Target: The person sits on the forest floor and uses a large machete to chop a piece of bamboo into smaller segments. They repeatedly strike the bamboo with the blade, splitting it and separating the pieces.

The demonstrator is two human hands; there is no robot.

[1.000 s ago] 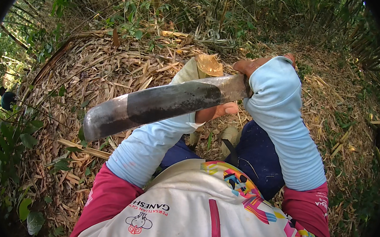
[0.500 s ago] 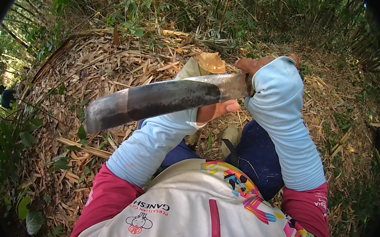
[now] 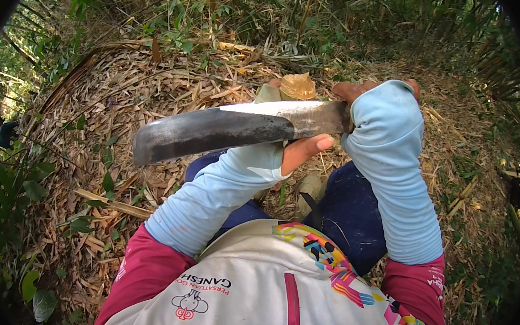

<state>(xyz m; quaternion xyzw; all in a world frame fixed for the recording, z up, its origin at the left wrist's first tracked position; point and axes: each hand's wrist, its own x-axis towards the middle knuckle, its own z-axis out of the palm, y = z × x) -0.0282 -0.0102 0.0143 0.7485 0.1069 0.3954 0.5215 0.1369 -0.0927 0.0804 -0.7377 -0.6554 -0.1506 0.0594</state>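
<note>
Right hand (image 3: 360, 92) on machete (image 3: 244, 128), left hand (image 3: 303, 154) beneath

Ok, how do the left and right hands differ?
Grip: the right hand holds the machete at its handle end; what the left hand grips is unclear. View: the blade hides most of the left hand, thumb showing below it; the right hand is mostly covered by its sleeve. Shared: light-blue sleeves.

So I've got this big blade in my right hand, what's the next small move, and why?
Perhaps ease the machete away from the left hand: the right hand grips it at one end, the blade crosses in front of the left hand in this view, and the thumb shows just below its lower edge. I can't tell whether they touch.
</note>
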